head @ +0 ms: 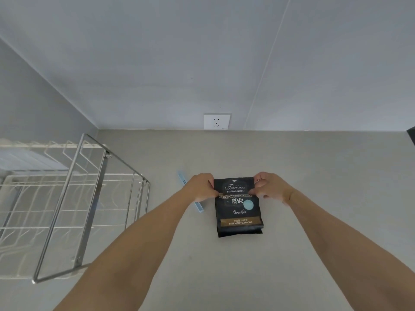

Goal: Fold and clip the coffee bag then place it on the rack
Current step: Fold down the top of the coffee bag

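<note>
Bag: black coffee bag [238, 207] lying flat on the tabletop [314, 198], printed face up, its top end toward the wall, its bottom end toward the person
Bag print: "Treasure Blue Mountain" near the top, a pale blue round spot in the middle, a gold band reading "Blue Mountain Food" near the bottom
Fold: the top part of the bag looks bent along a line level with the two hands; how far it is folded over I cannot tell
Left hand [201, 187]: fingers closed on the left edge of the bag near its top, thumb pressed on the front face
Right hand [270, 187]: fingers closed on the right edge of the bag at the same height, thumb on the front face
Arms: both bare forearms reach forward from the lower corners, meeting at the bag
Clip [190, 191]: long light blue strip lying on the tabletop just left of the bag, partly hidden under the left hand, both ends showing above and below it; not on the bag
Rack [89, 198]: metal frame with white wire shelves standing on the tabletop at the left, well apart from the bag
Wall: grey, with a white socket [217, 121] just above the back edge of the tabletop, behind the bag
Right edge: a dark thing at the far right, too little showing to tell what it is
</note>
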The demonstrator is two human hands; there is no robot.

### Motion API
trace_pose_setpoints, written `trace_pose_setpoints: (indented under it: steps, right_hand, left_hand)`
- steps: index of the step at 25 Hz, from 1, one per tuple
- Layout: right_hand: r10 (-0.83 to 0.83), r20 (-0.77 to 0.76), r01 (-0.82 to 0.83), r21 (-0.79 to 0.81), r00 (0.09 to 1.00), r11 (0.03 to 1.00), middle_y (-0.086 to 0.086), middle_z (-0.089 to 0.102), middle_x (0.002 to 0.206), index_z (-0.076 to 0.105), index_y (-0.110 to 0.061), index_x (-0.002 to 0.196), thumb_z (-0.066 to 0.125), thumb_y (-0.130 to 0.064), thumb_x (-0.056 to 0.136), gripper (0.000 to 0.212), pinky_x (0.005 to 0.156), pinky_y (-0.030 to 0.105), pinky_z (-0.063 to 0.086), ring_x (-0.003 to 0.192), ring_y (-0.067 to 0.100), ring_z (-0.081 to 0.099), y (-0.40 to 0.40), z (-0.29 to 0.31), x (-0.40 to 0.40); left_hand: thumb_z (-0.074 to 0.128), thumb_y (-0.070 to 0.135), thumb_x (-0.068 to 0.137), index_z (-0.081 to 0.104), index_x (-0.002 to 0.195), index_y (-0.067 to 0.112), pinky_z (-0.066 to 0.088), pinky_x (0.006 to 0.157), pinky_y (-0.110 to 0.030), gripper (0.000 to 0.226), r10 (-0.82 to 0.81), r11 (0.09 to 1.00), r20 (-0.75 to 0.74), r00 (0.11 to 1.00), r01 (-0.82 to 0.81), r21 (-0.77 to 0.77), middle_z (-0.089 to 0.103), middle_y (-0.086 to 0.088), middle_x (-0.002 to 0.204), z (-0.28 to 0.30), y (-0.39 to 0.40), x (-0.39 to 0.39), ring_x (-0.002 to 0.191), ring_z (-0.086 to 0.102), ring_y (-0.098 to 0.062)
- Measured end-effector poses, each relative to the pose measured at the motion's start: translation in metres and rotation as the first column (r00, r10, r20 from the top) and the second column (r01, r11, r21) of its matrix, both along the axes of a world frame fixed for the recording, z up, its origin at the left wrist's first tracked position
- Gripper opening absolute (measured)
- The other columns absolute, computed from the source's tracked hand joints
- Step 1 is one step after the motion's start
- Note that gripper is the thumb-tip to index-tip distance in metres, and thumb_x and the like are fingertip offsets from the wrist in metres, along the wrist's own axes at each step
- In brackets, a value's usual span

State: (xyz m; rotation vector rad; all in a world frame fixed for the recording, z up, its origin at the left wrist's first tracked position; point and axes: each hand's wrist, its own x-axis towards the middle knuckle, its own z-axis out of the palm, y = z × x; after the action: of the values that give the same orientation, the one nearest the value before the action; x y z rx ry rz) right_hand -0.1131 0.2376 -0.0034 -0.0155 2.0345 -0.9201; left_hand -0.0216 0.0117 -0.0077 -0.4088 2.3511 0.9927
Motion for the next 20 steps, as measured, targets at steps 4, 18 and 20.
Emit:
trace_pose_setpoints:
  steps: [4, 18, 20]
  right_hand:
    - [-0.117, -0.02, 0.114, -0.13, 0.993, 0.985, 0.008, 0.07, 0.097, 0.059, -0.008, 0.099, 0.073, -0.002, 0.081, 0.023, 0.088, 0.046, 0.054, 0.09, 0.025, 0.063, 0.013, 0.005, 0.024]
    - [-0.308, -0.332, 0.209, -0.302, 0.892, 0.93, -0.002, 0.075, 0.083, 0.069, -0.017, 0.078, 0.078, -0.003, 0.075, 0.017, 0.075, 0.021, 0.049, 0.084, 0.011, 0.066, 0.05, 0.035, 0.179]
    - [-0.307, -0.377, 0.197, -0.302, 0.874, 0.933, -0.01, 0.074, 0.075, 0.069, -0.019, 0.074, 0.079, -0.002, 0.073, 0.02, 0.07, 0.012, 0.048, 0.078, 0.002, 0.066, 0.046, 0.035, 0.195]
  left_hand:
    - [0.07, 0.011, 0.081, 0.055, 0.087, 0.011, 0.046, 0.07, -0.03, 0.016, 0.117, 0.987, -0.024, 0.993, -0.113, 0.112, 0.067, -0.01, 0.094, 0.012, 0.01, 0.014, 0.086, 0.06, -0.025]
    - [0.062, 0.011, 0.091, 0.063, 0.092, 0.021, 0.044, 0.072, -0.015, 0.01, 0.234, 0.942, -0.286, 0.929, -0.145, 0.301, 0.061, 0.003, 0.098, 0.029, 0.045, 0.147, 0.084, 0.06, -0.007]
    - [0.062, 0.008, 0.091, 0.059, 0.086, 0.03, 0.045, 0.076, -0.019, 0.023, 0.234, 0.955, -0.358, 0.904, -0.144, 0.261, 0.061, 0.006, 0.097, 0.031, 0.044, 0.162, 0.087, 0.059, -0.003]
